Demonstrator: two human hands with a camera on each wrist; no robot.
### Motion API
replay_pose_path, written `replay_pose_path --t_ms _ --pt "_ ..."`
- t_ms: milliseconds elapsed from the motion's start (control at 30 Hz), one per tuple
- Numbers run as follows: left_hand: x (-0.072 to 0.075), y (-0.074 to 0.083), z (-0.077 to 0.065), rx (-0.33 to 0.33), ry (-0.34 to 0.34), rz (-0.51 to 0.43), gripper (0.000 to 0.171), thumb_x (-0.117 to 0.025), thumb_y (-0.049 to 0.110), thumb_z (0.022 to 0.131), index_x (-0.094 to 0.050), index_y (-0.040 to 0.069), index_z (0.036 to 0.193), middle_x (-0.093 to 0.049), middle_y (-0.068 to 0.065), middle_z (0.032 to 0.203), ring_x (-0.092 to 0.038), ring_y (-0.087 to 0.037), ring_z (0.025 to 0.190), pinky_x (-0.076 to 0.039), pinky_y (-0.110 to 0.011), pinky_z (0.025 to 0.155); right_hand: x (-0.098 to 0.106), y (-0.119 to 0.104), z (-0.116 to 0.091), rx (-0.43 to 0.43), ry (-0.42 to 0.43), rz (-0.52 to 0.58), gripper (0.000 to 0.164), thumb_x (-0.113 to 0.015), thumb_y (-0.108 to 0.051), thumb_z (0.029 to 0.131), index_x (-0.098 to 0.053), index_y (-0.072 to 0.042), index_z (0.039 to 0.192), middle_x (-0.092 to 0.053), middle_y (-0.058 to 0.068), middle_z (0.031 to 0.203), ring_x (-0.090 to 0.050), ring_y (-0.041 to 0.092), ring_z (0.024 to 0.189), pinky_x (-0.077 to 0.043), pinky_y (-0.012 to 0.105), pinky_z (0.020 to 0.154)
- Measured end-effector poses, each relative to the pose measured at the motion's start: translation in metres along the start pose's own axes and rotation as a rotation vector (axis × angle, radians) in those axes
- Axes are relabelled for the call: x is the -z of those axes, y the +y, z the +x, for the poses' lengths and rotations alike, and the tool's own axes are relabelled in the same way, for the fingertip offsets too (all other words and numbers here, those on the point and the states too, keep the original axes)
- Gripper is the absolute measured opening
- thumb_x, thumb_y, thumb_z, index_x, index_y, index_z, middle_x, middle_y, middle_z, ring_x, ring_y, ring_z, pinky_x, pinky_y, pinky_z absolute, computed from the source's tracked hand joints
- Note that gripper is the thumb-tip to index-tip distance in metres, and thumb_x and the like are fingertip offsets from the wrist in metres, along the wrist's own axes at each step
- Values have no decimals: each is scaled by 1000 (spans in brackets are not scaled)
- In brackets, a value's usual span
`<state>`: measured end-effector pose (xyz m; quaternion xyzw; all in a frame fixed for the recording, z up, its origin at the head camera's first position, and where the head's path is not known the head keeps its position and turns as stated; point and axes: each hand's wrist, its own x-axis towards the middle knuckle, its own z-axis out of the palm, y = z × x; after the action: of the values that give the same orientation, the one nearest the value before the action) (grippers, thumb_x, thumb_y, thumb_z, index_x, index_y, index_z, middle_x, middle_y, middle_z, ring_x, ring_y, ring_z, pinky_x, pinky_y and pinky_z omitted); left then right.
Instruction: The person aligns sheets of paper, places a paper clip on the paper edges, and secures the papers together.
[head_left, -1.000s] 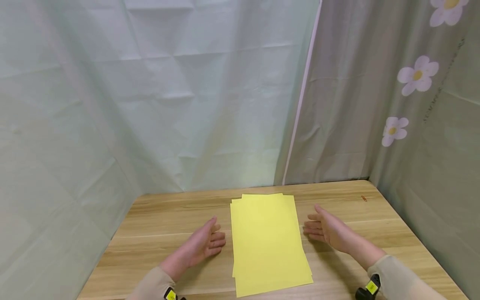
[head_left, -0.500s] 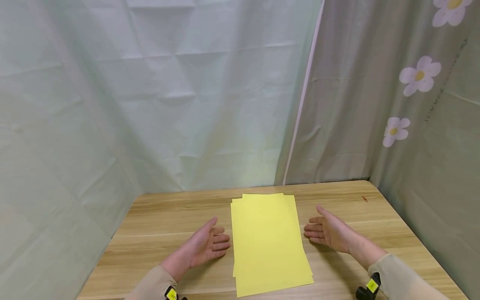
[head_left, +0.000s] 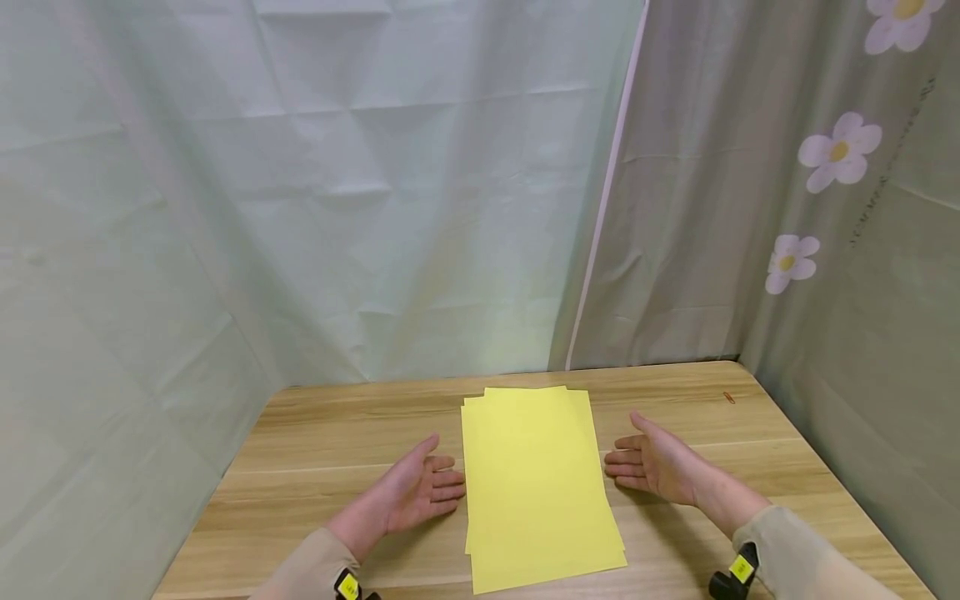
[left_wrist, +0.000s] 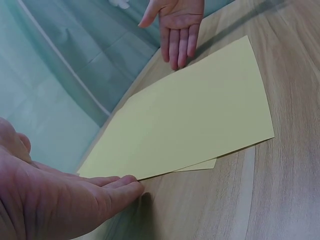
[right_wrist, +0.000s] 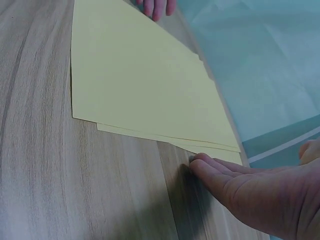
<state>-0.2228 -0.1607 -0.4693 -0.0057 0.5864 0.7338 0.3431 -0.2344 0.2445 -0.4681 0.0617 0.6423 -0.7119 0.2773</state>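
Several yellow sheets of paper (head_left: 540, 483) lie in a loose, uneven stack on the wooden table, their corners sticking out at different angles. My left hand (head_left: 420, 492) is held beside the stack's left edge, palm turned inward, fingers straight and fingertips right at the paper's side. On the other side, my right hand (head_left: 656, 467) faces it with straight fingers, a small gap from the right edge in the head view. Both hands hold nothing. In the left wrist view the paper (left_wrist: 185, 115) shows one sheet's corner poking out beneath the top one.
A small red paper clip (head_left: 729, 397) lies at the table's back right. Pale curtains (head_left: 375, 208) hang behind and along both sides, with printed flowers at the right. The wooden table (head_left: 315, 442) extends around the stack. Each wrist wears a black band with a yellow tag.
My left hand has moved right, closer to the paper's left edge, its fingers spreading straighter. My right hand has shifted only slightly. The paper stack has stayed in place.
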Motion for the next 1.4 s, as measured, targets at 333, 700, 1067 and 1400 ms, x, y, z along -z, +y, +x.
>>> replay_pose_path --t_ms 333,700,1067,1400 --pt "-2 1 2 -3 8 2 96 -23 61 107 3 -19 153 -10 -44 157 -15 -56 147 -18 -60 119 -5 -1 0 -11 -22 18 100 -26 -66 105 -10 23 150 -27 42 152 -35 52 141 -34 55 115" --pt "-5 1 6 -1 -2 -7 98 -26 62 107 3 -19 153 -11 -43 157 -16 -55 147 -19 -60 119 -7 -2 1 -10 -54 15 98 -23 -63 107 -8 23 150 -25 43 153 -32 52 143 -30 56 117" --pt "-6 -1 9 -1 1 -13 97 -26 61 107 2 -21 152 -11 -43 158 -14 -54 148 -18 -57 120 -9 -1 3 -11 -52 -18 96 -23 -62 108 -11 23 150 -26 41 154 -30 52 144 -30 56 117" --pt "-5 0 9 11 5 -36 93 -24 57 109 1 -22 151 -12 -43 157 -15 -54 148 -18 -57 120 -12 -1 3 -18 -19 -30 94 -24 -61 108 -15 23 150 -30 40 153 -34 51 143 -32 55 116"
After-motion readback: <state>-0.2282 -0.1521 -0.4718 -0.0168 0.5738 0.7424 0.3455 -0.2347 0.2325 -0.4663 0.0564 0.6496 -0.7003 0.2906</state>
